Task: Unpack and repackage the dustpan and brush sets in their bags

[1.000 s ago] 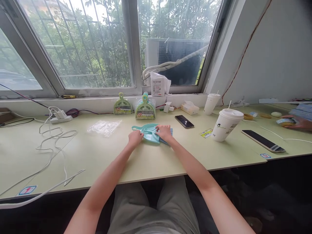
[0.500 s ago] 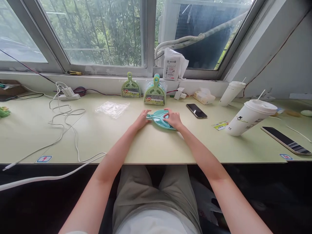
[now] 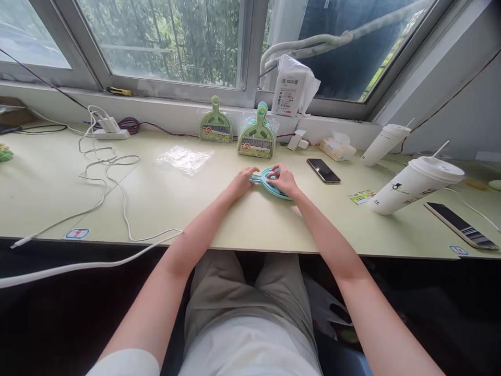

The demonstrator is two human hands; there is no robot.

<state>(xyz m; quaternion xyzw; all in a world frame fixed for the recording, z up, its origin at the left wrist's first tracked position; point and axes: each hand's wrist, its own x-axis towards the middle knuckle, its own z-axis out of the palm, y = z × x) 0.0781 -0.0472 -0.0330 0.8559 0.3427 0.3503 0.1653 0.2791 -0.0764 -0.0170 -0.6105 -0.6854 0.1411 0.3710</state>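
Note:
A teal mini dustpan (image 3: 277, 192), with what looks like its matching brush in it, lies on the desk in front of me. Its handle points left, where my left hand (image 3: 241, 183) grips the end between thumb and fingers. Over the pan, my right hand (image 3: 285, 181) has its fingers closed on the teal brush (image 3: 267, 178); the hand covers much of it. Behind them stand several wrapped green dustpan-and-brush sets (image 3: 256, 130), and one more green set (image 3: 215, 122) is to their left.
A crumpled clear plastic bag (image 3: 185, 159) lies left of my hands. White cables (image 3: 123, 201) sprawl further left. To the right are a phone (image 3: 323, 171), a label card (image 3: 360, 197), tissues (image 3: 337, 147), two white cups (image 3: 415, 183) and a second phone (image 3: 461, 224).
My view has tilted down and turned slightly left, so the desk sits higher in the picture. Both hands stay at the teal dustpan, and the right fingers have drawn closer together.

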